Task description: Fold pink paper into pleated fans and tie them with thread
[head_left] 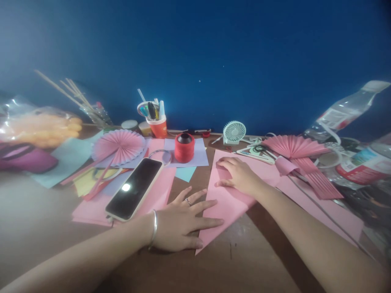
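A sheet of pink paper (226, 211), pointed at its near corner, lies on the brown table in front of me. My left hand (186, 219), with a ring and a silver bracelet, rests flat with fingers spread; its fingertips lie over the sheet's left edge. Higher up on the same paper, my right hand (236, 175) presses down with fingers bent and slightly apart, holding nothing I can see. Beside my left wrist a smartphone (134, 189) lies on more pink paper (160, 195). Beyond my hands stands a red spool of thread (184, 149) on lilac paper (200, 152).
Folded pink paper fans lie left (119, 147) and right (295, 146). A cup of pens (159, 127) and a small fan (234, 132) stand by the blue wall. Plastic bottles (345, 108) crowd the right; a clear bag (42, 124) and purple pouch (29, 158) sit left.
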Available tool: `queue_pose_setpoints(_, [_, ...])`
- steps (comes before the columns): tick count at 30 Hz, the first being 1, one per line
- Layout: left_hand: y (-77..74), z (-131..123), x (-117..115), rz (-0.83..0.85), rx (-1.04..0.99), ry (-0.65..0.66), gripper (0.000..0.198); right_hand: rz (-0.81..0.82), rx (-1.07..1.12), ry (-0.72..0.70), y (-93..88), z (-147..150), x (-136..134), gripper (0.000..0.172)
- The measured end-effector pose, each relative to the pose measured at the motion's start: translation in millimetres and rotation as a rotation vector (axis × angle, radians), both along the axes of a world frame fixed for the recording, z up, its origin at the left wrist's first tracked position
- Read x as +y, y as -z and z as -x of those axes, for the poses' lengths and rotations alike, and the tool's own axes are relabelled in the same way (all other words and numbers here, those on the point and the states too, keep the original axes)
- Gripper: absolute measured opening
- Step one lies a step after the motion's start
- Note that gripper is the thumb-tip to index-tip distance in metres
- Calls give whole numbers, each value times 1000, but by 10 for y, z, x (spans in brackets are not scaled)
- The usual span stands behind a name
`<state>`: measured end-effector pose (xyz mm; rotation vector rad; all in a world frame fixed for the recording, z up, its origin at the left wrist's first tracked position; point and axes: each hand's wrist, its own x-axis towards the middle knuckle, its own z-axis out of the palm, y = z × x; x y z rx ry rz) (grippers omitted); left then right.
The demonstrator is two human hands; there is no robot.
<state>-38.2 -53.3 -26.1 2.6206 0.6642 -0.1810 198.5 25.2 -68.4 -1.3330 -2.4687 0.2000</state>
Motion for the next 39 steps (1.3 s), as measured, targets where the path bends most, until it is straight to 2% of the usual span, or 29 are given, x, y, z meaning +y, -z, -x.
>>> queue_pose_setpoints(3, [24,-17,-18,-44,-9,-27,57,-4,2,-1,-2,0,-4,53])
queue_pose_setpoints(9, [65,-21,-25,-69,-13,-17,60,5,-4,1,-9,2,-6,53])
queue_pose_setpoints(18, [50,-28,-29,-60,20,-16,62,15,-3,0,-2,-5,3,54])
queue_pose_setpoints(21, [62,-18,-33,-60,18,-44,69,17,7,-12,-33,0,-17,54])
queue_pose_setpoints(23, [72,-11,-35,-52,30,-72,77,34,28,-26,-65,11,-34,50])
queue_pose_setpoints(28, [90,-1,-41,-37,59,-79,83,115,122,18,-121,57,-57,25])
queue_pose_setpoints(33, [97,-5,-44,-45,64,-88,84,219,236,169,-116,94,-71,20])
queue_pose_setpoints(35, [95,-5,-43,-45,69,-101,86,277,238,178,-114,106,-70,15])
queue_pose_setpoints(39, [55,4,-34,-19,66,-102,89,302,199,154,-162,113,-27,19])
